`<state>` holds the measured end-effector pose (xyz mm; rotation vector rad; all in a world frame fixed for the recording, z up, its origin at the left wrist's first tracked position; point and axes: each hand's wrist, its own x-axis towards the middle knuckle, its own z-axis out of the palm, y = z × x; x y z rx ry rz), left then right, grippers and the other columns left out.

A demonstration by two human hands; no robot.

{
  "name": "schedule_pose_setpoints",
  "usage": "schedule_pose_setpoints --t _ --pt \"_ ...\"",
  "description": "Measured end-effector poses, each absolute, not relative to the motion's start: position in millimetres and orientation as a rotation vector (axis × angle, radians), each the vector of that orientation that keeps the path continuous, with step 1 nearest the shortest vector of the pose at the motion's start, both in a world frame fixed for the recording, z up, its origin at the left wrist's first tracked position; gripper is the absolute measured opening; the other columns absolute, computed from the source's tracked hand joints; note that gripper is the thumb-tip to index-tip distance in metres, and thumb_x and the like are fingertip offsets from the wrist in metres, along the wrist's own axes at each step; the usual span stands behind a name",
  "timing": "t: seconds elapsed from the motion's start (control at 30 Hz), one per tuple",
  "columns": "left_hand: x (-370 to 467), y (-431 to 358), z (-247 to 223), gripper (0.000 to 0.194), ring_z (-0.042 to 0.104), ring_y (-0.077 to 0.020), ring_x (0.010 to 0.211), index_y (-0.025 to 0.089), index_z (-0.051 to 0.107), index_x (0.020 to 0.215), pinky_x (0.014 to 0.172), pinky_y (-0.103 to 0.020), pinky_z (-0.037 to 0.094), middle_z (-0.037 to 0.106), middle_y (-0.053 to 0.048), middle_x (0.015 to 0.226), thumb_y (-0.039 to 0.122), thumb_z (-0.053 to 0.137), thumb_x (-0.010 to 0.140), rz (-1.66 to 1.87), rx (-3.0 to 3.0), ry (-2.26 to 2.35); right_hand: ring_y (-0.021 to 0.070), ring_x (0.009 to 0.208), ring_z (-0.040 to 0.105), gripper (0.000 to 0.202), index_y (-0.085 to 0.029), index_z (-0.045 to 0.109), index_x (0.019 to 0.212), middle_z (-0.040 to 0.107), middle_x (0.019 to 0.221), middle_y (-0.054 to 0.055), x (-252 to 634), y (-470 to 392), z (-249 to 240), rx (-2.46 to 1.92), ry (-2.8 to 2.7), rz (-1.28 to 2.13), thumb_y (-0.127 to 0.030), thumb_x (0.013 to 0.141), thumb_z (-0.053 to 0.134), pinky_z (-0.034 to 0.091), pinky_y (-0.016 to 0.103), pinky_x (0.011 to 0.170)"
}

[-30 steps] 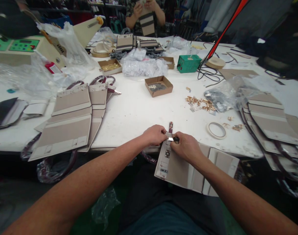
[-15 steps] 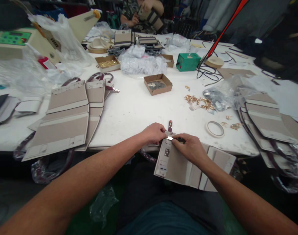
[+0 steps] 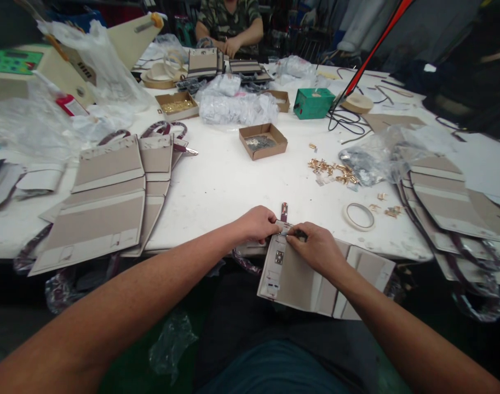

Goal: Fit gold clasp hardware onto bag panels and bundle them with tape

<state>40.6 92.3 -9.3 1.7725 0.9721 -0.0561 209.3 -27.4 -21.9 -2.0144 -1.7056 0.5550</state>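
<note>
A beige bag panel (image 3: 303, 279) with pale strips leans over the table's front edge, tilted towards me. My left hand (image 3: 261, 223) pinches its upper left corner, fingers closed. On the same edge my right hand (image 3: 315, 243) is closed too, thumb and fingertips at a small shiny metal plate (image 3: 283, 232) lying on the panel. A dark strap tab with a metal fitting (image 3: 284, 210) sticks out beyond that corner. Lower on the panel's left strip sits a small square metal plate (image 3: 279, 257). A dark wrapped handle (image 3: 245, 261) hangs beside the panel.
Stacked bag panels with handles lie left (image 3: 105, 191) and right (image 3: 438, 191). Ahead are a cardboard box of small metal pieces (image 3: 263, 142), loose gold fittings (image 3: 332, 171), a tape roll (image 3: 358, 216) and a green box (image 3: 314, 104). Across the table sits a person (image 3: 229, 27).
The shiny plate now lies flatter against the panel at my fingertips. My hands have barely moved. The person opposite has lowered the panel they held up.
</note>
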Motion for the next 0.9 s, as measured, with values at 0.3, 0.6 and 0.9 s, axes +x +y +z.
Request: schedule_pose_setpoints --t 0.3,0.6,0.9 --pt "52.9 97.2 2.3 0.020 0.039 -0.0101 0.038 0.017 0.063 0.067 0.045 -0.025 0.030 0.043 0.006 0.040 0.022 0.070 0.085 -0.071 1.585 1.131 0.0137 0.052 0.054 0.032 -0.022 0.065 0.073 0.059 0.058 -0.002 212.7 -29.4 43.6 -1.509 -1.091 0.600 -0.047 0.093 0.070 0.043 0.028 0.052" --pt "53.4 94.6 -6.5 0.021 0.044 -0.0102 0.037 0.017 0.062 0.067 0.043 -0.024 0.031 0.049 0.005 0.043 0.023 0.070 0.085 -0.031 1.514 1.148 0.0081 0.038 0.037 0.046 -0.023 0.042 0.057 0.036 0.050 -0.008 182.1 13.9 17.9 -0.974 -0.776 0.714 -0.040 0.092 0.066 0.032 0.027 0.039" --pt "50.7 94.5 -7.2 0.026 0.041 -0.0099 0.037 0.018 0.059 0.061 0.043 -0.024 0.032 0.045 0.006 0.041 0.019 0.070 0.084 0.014 1.527 1.112 0.0124 0.045 0.044 0.046 -0.025 0.048 0.055 0.043 0.048 -0.003 179.5 4.8 23.7 -1.086 -1.075 0.746 -0.041 0.096 0.061 0.037 0.030 0.046"
